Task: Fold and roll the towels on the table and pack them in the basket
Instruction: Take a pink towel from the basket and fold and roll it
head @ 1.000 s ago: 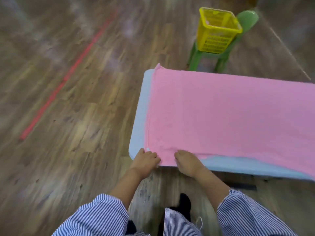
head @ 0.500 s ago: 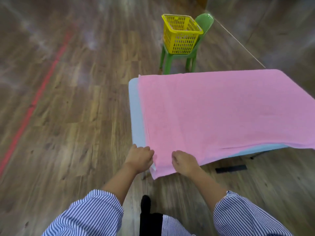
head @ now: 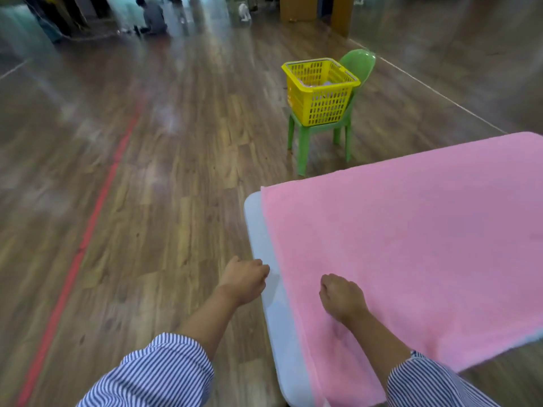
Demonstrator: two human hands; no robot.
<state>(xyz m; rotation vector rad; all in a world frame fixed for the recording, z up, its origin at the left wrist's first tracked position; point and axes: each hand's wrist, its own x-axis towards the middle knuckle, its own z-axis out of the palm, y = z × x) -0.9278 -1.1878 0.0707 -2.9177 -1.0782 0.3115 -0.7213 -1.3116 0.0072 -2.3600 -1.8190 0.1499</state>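
Note:
A pink towel [head: 411, 245] lies spread flat over a pale table [head: 258, 227], covering most of its top. My left hand [head: 244, 282] hovers at the table's left edge with fingers curled, just clear of the towel's edge and holding nothing I can see. My right hand [head: 342, 298] rests on the towel near its left edge, fingers curled under like a fist. The yellow basket [head: 320, 107] stands on a green plastic chair [head: 302, 148] beyond the table, with something pale inside it.
Wooden floor surrounds the table, with a red line [head: 97, 207] running along the left. A person [head: 152, 17] crouches far back in the room. Wooden furniture [head: 340, 13] stands at the far right.
Both hands have let go of the towel's near corner. The left hand moved off to the table's edge and the right hand now lies on top of the towel. The view swung left.

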